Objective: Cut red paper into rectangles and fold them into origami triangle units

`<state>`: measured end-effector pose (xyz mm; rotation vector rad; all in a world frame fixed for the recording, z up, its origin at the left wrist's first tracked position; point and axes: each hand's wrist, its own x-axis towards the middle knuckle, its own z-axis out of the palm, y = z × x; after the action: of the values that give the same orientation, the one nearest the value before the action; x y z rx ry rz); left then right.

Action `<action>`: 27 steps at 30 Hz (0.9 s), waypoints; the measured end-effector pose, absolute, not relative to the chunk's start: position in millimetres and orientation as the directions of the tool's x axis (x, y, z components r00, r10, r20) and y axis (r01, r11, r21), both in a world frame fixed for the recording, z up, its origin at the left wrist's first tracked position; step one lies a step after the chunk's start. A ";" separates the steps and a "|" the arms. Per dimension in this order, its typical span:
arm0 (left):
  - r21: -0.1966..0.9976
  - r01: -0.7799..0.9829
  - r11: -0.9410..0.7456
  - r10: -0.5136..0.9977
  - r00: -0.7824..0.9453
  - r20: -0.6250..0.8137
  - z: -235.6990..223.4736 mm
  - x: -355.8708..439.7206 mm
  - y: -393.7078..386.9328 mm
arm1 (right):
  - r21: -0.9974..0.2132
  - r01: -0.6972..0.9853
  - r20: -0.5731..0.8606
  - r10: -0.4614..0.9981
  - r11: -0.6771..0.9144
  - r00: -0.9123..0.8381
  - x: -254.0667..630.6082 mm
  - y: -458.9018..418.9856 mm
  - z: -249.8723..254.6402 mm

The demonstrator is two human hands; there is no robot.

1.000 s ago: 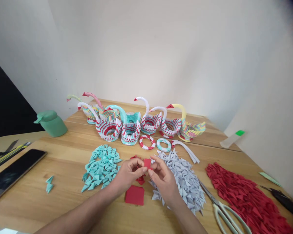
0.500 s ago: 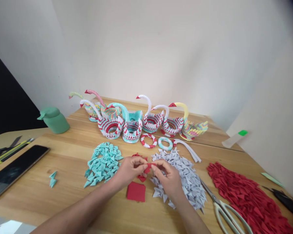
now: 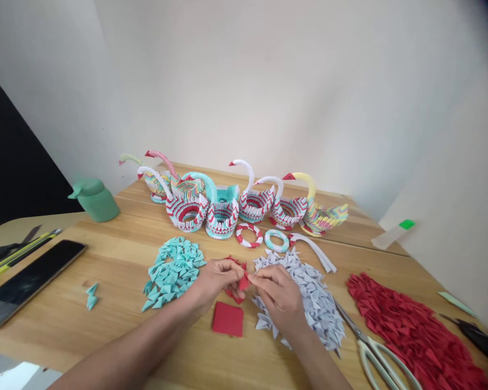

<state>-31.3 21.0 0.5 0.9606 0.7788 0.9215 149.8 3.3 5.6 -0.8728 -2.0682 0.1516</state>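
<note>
Between my two hands is a small folded piece of red paper (image 3: 244, 281). My left hand (image 3: 219, 279) pinches it from the left, and my right hand (image 3: 280, 295) grips its right edge with thumb and forefinger. Several folded red pieces (image 3: 235, 293) lie partly hidden behind my left fingers. Just below the hands a stack of red paper rectangles (image 3: 228, 319) rests on the table. Left of my hands is a heap of turquoise folded triangles (image 3: 174, 271); a pale lilac heap (image 3: 315, 303) lies beside and under my right hand.
Paper swans (image 3: 187, 211) stand in rows at the back, with a red-white ring (image 3: 249, 228) and a turquoise ring (image 3: 271, 233) before them. Scissors (image 3: 368, 344) and a red heap (image 3: 415, 330) lie right. A phone (image 3: 32, 279) and green container (image 3: 95, 200) are left.
My right hand has turned, its fingers curling more tightly at the red paper's edge. The paper now sits more upright between my fingertips. The whole view has shifted slightly.
</note>
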 end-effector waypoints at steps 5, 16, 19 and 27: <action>0.902 -0.313 0.297 0.899 0.410 -0.154 -2.3 -32.7 21.9 | -0.358 0.566 0.686 0.620 0.743 -0.380 150.9 2.9 5.9; 0.963 -0.172 0.209 0.918 0.372 -0.133 3.8 -32.4 24.4 | -0.433 0.540 0.663 0.661 0.722 -0.353 149.9 2.9 4.0; 0.969 -0.161 0.190 0.935 0.329 -0.129 2.7 -32.4 24.9 | -0.623 0.471 0.552 0.778 0.624 -0.300 149.7 3.4 3.5; 0.985 -0.095 0.145 0.937 0.334 -0.105 0.3 -28.1 20.9 | -0.985 0.172 0.003 0.985 0.033 -0.173 146.9 6.2 -1.8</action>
<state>-28.1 20.9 0.3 1.1719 0.9375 0.9272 146.9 6.2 -1.8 -1.2367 -1.4772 1.2345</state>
